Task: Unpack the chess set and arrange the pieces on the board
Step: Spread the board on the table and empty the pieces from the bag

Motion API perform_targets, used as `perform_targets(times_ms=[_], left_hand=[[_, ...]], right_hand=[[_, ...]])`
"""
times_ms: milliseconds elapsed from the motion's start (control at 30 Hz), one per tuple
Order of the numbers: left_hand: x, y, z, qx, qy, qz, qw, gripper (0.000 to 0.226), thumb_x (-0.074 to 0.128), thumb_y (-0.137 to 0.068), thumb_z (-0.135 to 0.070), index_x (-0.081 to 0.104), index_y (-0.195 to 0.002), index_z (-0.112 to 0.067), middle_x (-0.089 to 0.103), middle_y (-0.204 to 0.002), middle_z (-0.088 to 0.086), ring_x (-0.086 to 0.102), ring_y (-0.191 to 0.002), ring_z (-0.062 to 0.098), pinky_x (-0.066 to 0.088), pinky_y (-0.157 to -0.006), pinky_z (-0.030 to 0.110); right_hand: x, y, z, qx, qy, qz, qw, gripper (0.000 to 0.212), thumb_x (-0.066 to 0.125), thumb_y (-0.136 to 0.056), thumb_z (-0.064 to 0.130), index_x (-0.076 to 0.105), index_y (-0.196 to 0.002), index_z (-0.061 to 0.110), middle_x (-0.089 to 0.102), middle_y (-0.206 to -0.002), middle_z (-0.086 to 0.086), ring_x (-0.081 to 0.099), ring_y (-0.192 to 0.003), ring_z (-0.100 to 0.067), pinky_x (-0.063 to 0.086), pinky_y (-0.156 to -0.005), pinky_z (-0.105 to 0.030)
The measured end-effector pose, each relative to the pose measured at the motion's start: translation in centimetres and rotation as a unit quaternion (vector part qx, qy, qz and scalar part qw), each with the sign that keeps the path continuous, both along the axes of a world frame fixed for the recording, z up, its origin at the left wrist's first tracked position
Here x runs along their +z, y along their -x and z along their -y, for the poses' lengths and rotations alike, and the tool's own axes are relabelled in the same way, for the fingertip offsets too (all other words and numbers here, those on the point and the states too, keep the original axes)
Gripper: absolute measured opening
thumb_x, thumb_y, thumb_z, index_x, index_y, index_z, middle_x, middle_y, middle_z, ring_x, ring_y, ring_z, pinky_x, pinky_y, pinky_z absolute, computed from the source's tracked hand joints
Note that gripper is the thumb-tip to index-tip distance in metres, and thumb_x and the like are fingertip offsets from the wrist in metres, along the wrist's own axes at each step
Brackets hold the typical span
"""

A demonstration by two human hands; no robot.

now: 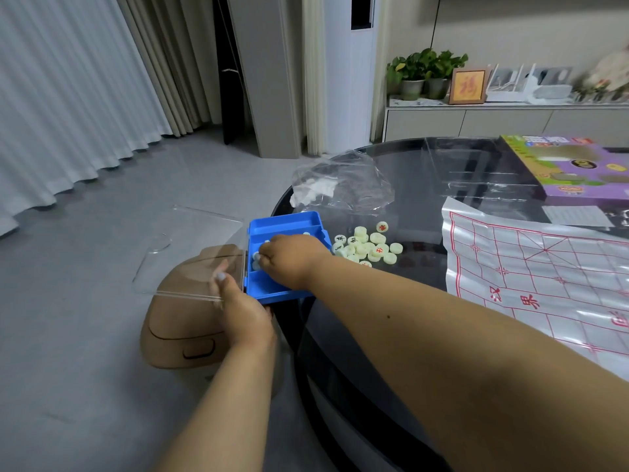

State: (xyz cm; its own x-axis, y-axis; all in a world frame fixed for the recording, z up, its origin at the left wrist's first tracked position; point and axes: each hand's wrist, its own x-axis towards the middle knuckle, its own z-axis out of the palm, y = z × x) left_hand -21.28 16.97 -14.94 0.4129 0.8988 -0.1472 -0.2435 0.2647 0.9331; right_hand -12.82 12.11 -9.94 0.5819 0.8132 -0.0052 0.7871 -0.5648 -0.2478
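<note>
1. Overhanging the counter (pixel 425 185) edge, the blue tray (pixel 286 223) is steadied by the left hand (pixel 243 313), fingers curled on its near-left corner w/ clear lid (pixel 190 247) open.
2. Pieces in tray (pixel 256 260) are pinched by the right hand (pixel 292 258).
3. Loose pieces (pixel 369 247) are piled just right of tray; board sheet (pixel 544 267) is spread further right.

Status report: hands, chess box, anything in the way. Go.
Left hand grips blue box edge by clear lid. Right hand pinches pieces inside. Loose pieces piled on table; board sheet unobstructed.
</note>
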Motion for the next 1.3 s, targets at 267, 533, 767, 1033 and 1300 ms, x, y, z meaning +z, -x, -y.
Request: perform_targets(times_ms=[267, 533, 767, 1033, 1300], left_hand=[[-0.2, -0.4, -0.1, 0.054, -0.010, 0.011, 0.998, 0.026, 0.038, -0.089, -0.038, 0.063, -0.089, -0.043, 0.064, -0.102, -0.005, 0.062, -0.102, 0.028, 0.051, -0.091, 0.055], [-0.9, -0.1, -0.5, 0.029, -0.037, -0.004, 0.999, 0.023, 0.039, -0.082, -0.050, 0.062, -0.089, -0.052, 0.065, -0.109, -0.002, 0.062, -0.105, 0.032, 0.050, -0.090, 0.058], [-0.6, 0.2, -0.2, 0.010, -0.039, -0.012, 0.999, 0.023, 0.036, -0.097, -0.033, 0.058, -0.103, -0.037, 0.063, -0.108, 0.016, 0.059, -0.081, 0.020, 0.041, -0.052, 0.026], [-0.3, 0.3, 0.0, 0.005, -0.014, -0.010, 1.000, 0.027, 0.036, -0.101, -0.030, 0.054, -0.120, -0.024, 0.062, -0.092, 0.002, 0.060, -0.073, 0.011, 0.042, -0.045, 0.021], [0.0, 0.4, 0.2, 0.014, -0.027, -0.022, 0.999, 0.026, 0.036, -0.101, -0.027, 0.054, -0.120, -0.023, 0.060, -0.092, -0.001, 0.060, -0.079, 0.014, 0.044, -0.052, 0.025]], right_hand=[[-0.2, -0.8, -0.1, 0.003, -0.020, -0.040, 0.999, 0.039, 0.035, -0.099, 0.037, 0.037, -0.063, 0.022, 0.044, -0.067, 0.004, 0.045, -0.072, -0.018, 0.032, -0.065, -0.030], [0.4, -0.7, 0.3, -0.028, -0.110, -0.043, 0.993, 0.027, 0.037, -0.100, 0.028, 0.035, -0.077, 0.015, 0.045, -0.067, -0.001, 0.045, -0.068, -0.024, 0.033, -0.061, -0.032], [2.7, -4.7, 6.7, -0.192, -0.169, 0.086, 0.963, 0.018, 0.033, -0.099, 0.026, 0.039, -0.086, 0.014, 0.049, -0.079, -0.006, 0.048, -0.072, -0.030, 0.031, -0.060, -0.032], [-1.3, -5.5, 9.0, -0.179, -0.101, 0.130, 0.970, 0.022, 0.038, -0.095, 0.018, 0.052, -0.102, 0.002, 0.057, -0.108, -0.016, 0.049, -0.098, -0.034, 0.037, -0.074, -0.037], [-0.9, -6.0, 8.9, -0.189, -0.239, 0.044, 0.951, 0.015, 0.043, -0.092, 0.015, 0.051, -0.088, 0.004, 0.051, -0.095, -0.012, 0.043, -0.084, -0.023, 0.034, -0.071, -0.032]])
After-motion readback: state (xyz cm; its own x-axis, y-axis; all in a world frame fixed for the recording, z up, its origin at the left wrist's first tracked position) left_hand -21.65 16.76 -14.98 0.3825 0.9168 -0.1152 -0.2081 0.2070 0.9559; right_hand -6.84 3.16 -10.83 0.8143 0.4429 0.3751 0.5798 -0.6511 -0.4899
